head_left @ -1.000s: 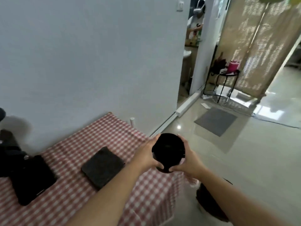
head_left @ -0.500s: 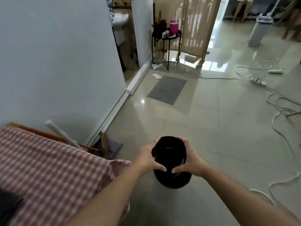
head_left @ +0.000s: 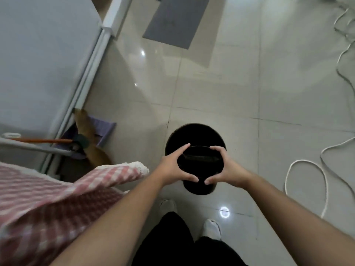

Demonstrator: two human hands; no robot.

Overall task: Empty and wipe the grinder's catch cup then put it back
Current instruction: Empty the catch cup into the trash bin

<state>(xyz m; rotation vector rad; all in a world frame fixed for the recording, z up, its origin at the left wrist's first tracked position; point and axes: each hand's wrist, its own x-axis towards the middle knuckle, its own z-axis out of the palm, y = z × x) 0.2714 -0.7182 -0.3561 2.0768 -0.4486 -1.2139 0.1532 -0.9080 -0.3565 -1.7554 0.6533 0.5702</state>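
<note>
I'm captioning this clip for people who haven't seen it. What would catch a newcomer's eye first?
Dead centre, the left hand and right hand clasp a small round black catch cup above a larger black round bin on the glossy beige tiled floor. A red-and-white checked tablecloth fills the lower left.

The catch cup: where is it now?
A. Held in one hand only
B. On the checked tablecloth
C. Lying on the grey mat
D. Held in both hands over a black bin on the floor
D: the left hand and right hand both grip the catch cup above the black bin.
</note>
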